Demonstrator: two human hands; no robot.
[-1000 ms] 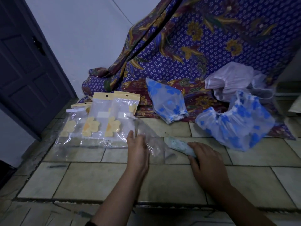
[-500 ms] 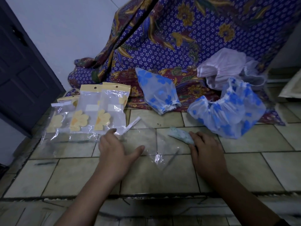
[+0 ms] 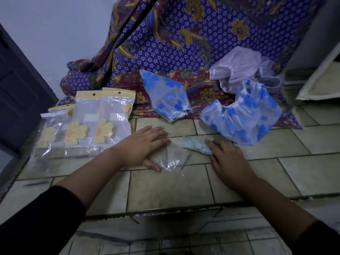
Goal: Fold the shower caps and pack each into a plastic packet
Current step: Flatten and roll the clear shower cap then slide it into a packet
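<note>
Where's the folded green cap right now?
Head view, right of centre: folded green cap on the tiled floor, held by the right hand, just right of the clear packet.

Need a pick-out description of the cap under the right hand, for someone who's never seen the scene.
Find the purple floral cloth draped against the wall, then come forward onto the tiled floor. There the right hand holds a small pale green folded shower cap. Unlike the two puffy blue-flowered caps and the pale pink cap behind it, it is a tight narrow bundle.
</note>
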